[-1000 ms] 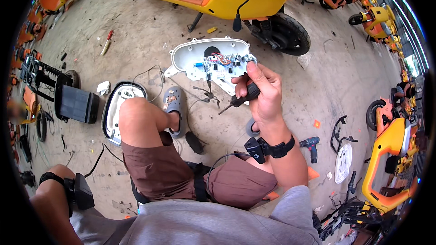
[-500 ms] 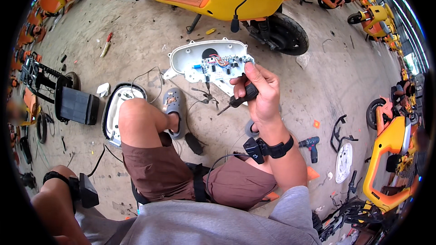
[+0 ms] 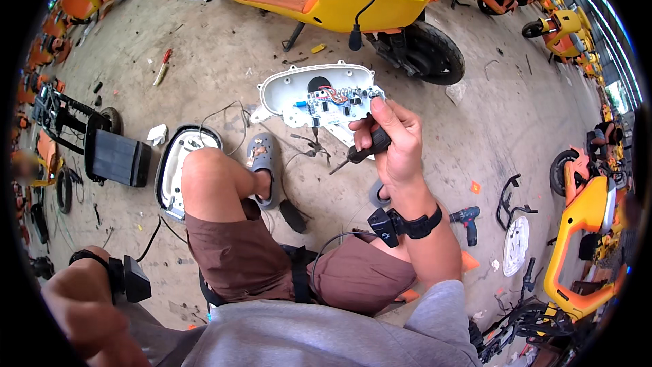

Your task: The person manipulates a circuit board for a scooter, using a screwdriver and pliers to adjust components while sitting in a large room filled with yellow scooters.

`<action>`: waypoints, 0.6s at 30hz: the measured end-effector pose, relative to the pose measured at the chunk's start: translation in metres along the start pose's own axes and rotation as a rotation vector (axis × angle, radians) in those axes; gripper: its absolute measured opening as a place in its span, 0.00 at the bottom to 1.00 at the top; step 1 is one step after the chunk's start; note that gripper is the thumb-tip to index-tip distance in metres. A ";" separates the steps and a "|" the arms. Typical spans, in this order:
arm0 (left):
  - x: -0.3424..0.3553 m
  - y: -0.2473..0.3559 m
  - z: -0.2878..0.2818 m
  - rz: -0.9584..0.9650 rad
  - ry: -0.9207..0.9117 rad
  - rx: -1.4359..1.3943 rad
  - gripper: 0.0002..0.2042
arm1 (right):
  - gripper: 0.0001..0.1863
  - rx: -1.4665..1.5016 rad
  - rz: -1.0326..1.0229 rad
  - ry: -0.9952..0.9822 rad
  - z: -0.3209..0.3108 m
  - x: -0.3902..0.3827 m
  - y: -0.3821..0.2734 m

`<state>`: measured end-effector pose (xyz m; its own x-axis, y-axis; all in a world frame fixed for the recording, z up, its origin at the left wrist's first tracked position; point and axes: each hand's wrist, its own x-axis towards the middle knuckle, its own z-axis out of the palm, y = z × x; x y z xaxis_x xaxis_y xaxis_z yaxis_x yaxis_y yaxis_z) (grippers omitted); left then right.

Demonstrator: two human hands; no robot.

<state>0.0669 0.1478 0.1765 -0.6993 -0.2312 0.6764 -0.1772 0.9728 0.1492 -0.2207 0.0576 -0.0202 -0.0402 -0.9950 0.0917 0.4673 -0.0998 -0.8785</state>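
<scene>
My right hand (image 3: 397,136) grips a black-handled screwdriver (image 3: 369,148) with its shaft pointing down-left, and its thumb and fingertips are at the right end of a circuit board (image 3: 327,113). The board, with coloured wires and a blue component, lies across an upright-tilted white housing (image 3: 284,88). Cables hang below it. My left hand (image 3: 95,253) is at the lower left, mostly hidden beyond its black wrist strap and device, so its fingers cannot be made out.
Yellow-orange scooters (image 3: 360,7) stand ahead and to the right. A white shell (image 3: 178,156) lies by my left knee, a cordless drill (image 3: 468,224) at right, a red-handled tool (image 3: 163,66) on the floor (image 3: 516,122). A black frame (image 3: 115,149) stands left. Another person (image 3: 604,137) crouches far right.
The board, housing and my right hand have shifted slightly downward and right in the view, along with the surroundings. My left forearm looks slightly shifted and blurred. The grip is unchanged.
</scene>
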 end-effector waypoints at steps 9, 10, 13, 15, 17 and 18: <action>0.016 -0.012 0.075 0.325 -0.310 -0.100 0.23 | 0.16 0.001 -0.031 0.017 -0.001 0.003 0.004; 0.008 -0.008 0.088 0.301 -0.212 -0.089 0.24 | 0.16 0.015 -0.036 -0.008 -0.001 0.006 0.007; 0.002 -0.003 0.086 0.276 -0.141 -0.127 0.26 | 0.15 0.059 -0.004 0.020 0.007 -0.001 0.009; -0.001 -0.004 0.081 0.277 -0.157 -0.155 0.28 | 0.15 0.044 0.000 0.002 0.005 -0.002 0.007; -0.001 -0.006 0.080 0.275 -0.148 -0.196 0.28 | 0.15 0.022 0.001 -0.004 0.003 -0.001 0.004; -0.002 -0.009 0.081 0.288 -0.129 -0.192 0.28 | 0.15 0.009 -0.003 -0.010 0.002 0.000 0.004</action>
<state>0.0133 0.1385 0.1155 -0.7851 0.0648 0.6160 0.1647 0.9806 0.1067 -0.2173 0.0573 -0.0231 -0.0329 -0.9945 0.0991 0.4749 -0.1028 -0.8740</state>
